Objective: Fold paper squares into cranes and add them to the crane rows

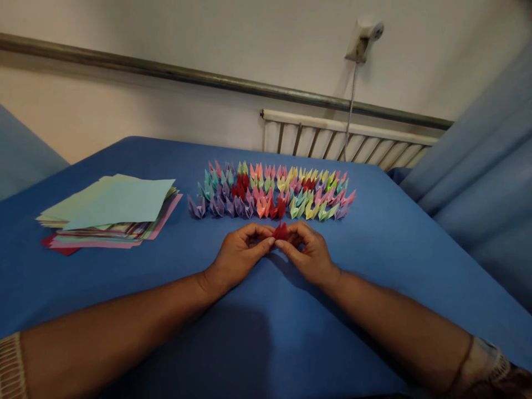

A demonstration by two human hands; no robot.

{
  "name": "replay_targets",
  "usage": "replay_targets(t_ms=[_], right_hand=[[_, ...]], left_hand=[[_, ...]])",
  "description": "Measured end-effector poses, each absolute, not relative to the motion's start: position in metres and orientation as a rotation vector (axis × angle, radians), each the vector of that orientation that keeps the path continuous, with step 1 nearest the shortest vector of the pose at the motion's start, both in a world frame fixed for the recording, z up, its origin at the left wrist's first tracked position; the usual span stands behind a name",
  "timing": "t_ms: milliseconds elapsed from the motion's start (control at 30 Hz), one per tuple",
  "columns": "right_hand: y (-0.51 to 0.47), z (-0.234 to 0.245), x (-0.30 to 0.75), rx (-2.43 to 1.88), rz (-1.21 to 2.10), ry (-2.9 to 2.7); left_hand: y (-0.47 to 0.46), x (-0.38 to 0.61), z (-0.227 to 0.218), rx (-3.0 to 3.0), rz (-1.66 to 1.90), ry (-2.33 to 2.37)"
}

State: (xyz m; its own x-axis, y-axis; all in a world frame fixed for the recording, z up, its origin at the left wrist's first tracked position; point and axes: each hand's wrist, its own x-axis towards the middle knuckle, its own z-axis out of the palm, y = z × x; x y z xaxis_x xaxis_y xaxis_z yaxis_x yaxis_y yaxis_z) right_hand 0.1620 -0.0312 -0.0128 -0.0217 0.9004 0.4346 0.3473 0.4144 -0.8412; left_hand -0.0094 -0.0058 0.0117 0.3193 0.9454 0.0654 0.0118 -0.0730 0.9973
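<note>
Live at center: two-handed pinch on a red folded paper (280, 231)!

Pinching from the left, with the left hand (239, 249) curled nearly closed, thumb and fingertips on the paper. Matching from the other side, with the right hand (311, 252) closed down just as far, thumb tip right beside the opposite one. Holding the small piece between the two, just in front of the nearest row of folded paper figures (263, 205). Can't tell whether touching the blue table cover (407, 244) below.

Back along the forearms: a pale ribbed cuff (12, 360) on the left, a patterned sleeve (494, 366) on the right. And just beyond the fingers, what a crowd! Tight rows, points up, in purple, orange, red, green, yellow, pink and turquoise.

Over to the left, well apart: a loose stack of paper sheets (100, 230), with a light blue sheet (128, 202) on top and a red sheet (68, 249) at the bottom.

Past the far edge: a white radiator (332, 125), a metal rail (187, 75) along the pale wall (187, 39), a wall socket (359, 47) with a hanging cord (353, 91). Far right: a blue curtain (490, 144).
</note>
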Motion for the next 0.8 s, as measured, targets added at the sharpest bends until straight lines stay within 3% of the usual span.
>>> replay_targets(t_ms=[800], right_hand=[[-0.027,-0.0198,0.1667,-0.983,0.797,-1.589]], left_hand=[[-0.0067,-0.0097,0.0119,1.393,1.024,0.844]])
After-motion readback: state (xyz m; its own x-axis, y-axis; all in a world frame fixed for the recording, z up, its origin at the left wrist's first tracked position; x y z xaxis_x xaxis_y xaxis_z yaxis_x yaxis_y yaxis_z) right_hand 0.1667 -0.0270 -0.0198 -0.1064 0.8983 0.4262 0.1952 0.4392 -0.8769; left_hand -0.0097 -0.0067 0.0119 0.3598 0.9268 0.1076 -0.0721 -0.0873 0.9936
